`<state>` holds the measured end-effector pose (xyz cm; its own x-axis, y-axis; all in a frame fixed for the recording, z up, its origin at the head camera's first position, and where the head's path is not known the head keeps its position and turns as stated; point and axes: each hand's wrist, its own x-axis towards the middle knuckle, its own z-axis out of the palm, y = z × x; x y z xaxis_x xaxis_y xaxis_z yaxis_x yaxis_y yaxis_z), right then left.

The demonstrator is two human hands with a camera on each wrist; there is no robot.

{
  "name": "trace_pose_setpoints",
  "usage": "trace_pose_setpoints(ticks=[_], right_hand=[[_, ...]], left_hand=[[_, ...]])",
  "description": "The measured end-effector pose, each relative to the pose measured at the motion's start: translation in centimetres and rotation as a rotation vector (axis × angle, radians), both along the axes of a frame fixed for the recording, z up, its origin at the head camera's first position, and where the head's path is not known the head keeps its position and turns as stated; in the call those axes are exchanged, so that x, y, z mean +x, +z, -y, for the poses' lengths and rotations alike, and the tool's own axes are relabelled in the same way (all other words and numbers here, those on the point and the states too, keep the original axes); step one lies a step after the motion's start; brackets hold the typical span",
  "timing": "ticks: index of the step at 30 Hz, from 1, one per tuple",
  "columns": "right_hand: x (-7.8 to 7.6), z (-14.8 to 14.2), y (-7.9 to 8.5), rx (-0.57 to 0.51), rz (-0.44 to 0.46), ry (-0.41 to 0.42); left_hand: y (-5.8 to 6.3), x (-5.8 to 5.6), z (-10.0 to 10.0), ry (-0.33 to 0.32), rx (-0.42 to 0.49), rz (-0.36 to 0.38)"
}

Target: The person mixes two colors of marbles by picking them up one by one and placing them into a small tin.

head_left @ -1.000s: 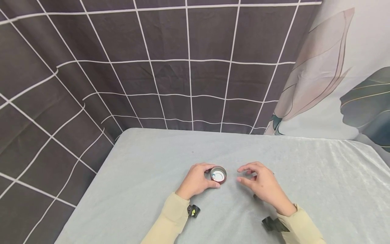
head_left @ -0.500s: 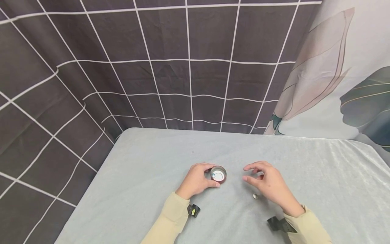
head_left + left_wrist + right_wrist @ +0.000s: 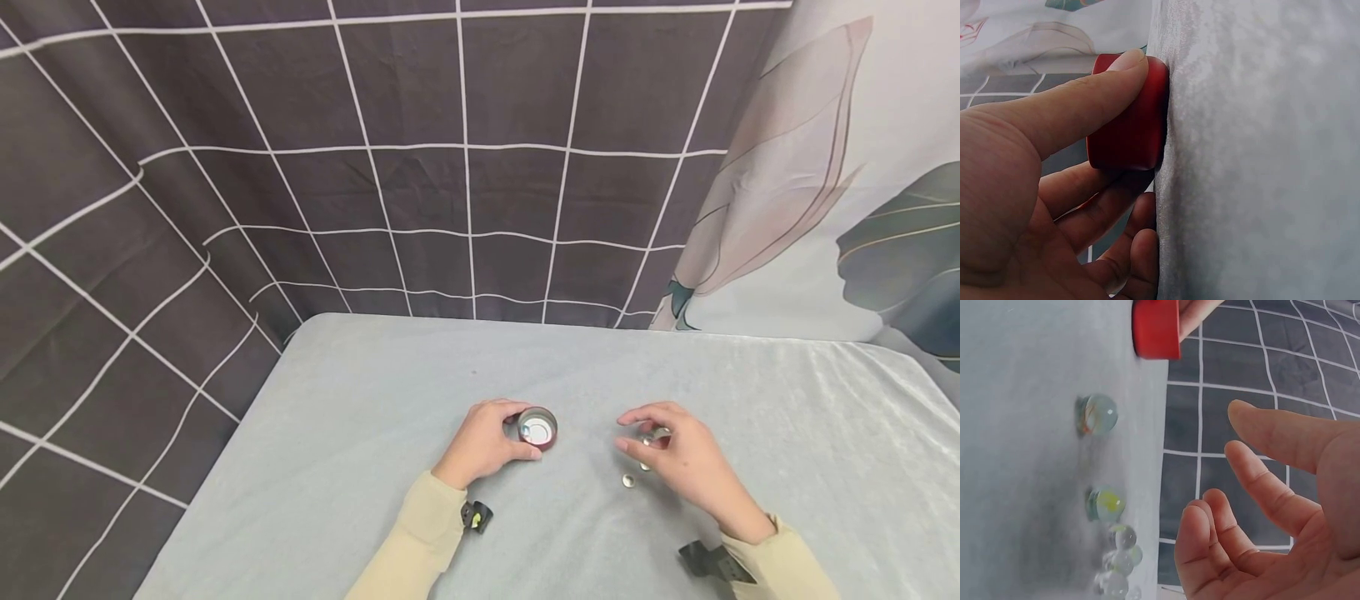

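Observation:
A small round red tin (image 3: 551,442) stands upright on the cloth-covered table, its mouth facing up. In the head view a small bluish thing shows inside it, possibly a marble. My left hand (image 3: 483,442) holds the tin from its left side, with the thumb (image 3: 1094,103) along the near wall. To the right, my right hand (image 3: 675,454) hovers just over several clear glass marbles, its fingers loosely bent and holding nothing. One marble (image 3: 628,481) lies left of that hand. The right wrist view shows a marble with a yellow core (image 3: 1109,502) and others clustered below it, partly blurred.
Pale grey cloth (image 3: 360,392) covers the table. A dark curtain with a white grid (image 3: 510,200) hangs behind it and on the left, and a leaf-patterned curtain (image 3: 795,250) hangs at the back right.
My right hand has shifted to the right, away from the tin, and marbles that it hid have come into view. The left hand and the tin have stayed in place.

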<state>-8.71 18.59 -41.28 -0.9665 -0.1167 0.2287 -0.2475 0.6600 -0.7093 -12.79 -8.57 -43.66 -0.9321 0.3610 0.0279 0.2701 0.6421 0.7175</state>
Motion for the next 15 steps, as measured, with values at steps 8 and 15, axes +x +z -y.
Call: trace_pose_setpoints(ticks=[8,15], right_hand=[[0.4,-1.0,-0.4,-0.007,0.009,-0.007],[0.6,-1.9,-0.5,0.010,0.009,-0.020]], left_hand=[[-0.1,-0.1,0.0,-0.008,-0.002,-0.010],[-0.1,-0.1,-0.1,-0.003,0.019,0.012]])
